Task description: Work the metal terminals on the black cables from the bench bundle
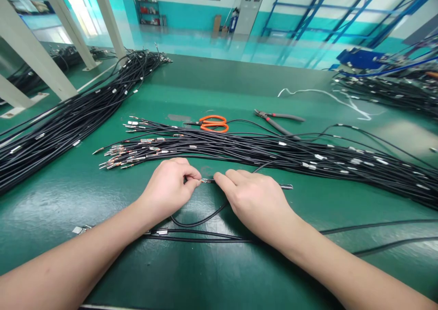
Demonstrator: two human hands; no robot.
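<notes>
Terminal (207, 180) in hand, just on your side of the middle cable bundle (239, 146)

You hold the metal terminal on the near side of the bundle, toward its left end, above the table (191, 273). Your left hand (171, 182) has thumb and forefinger together, seemingly pinched on the terminal's left end. Your right hand (256, 198) is clamped on a slim dark piece (286, 187) whose end projects past your palm; whether it is a tool or a cable cannot be determined. A loop of black cable (201, 224) hangs between your hands, nearer you than the bundle.

Progress: this terminal is judged to be under work, not released; whether it is fixed to its conductor cannot be confirmed. Two loose cables (205, 240) lie nearer you than the bundle, set apart from it; whether they are finished is undetermined. Many ends at the bundle's left already carry metal fittings, so the quantity left cannot be established. Orange-handled scissors (204, 123) and pliers (267, 117) lie along the bundle's far side, neither in your grip.
</notes>
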